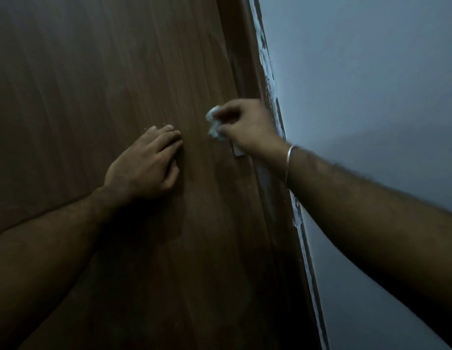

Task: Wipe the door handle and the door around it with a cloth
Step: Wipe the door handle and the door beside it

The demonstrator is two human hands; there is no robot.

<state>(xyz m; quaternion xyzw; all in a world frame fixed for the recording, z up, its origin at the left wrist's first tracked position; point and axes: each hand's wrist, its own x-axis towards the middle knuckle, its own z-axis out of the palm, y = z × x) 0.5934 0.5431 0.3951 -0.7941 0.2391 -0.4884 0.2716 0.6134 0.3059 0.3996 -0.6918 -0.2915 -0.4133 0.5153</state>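
Note:
A dark brown wooden door (118, 72) fills the left and middle of the view. My right hand (245, 125) is closed around a crumpled white cloth (214, 125) and presses it against the door near its right edge. Just below this hand a small pale piece of the door handle (238, 150) shows; the rest is hidden behind the hand. My left hand (146, 165) lies flat on the door to the left of the cloth, fingers together, holding nothing.
The door frame (260, 59) runs along the door's right edge, with chipped pale paint (299, 218) beside it. A grey-blue wall (371, 84) fills the right side. A thin metal bangle (289, 160) sits on my right wrist. The light is dim.

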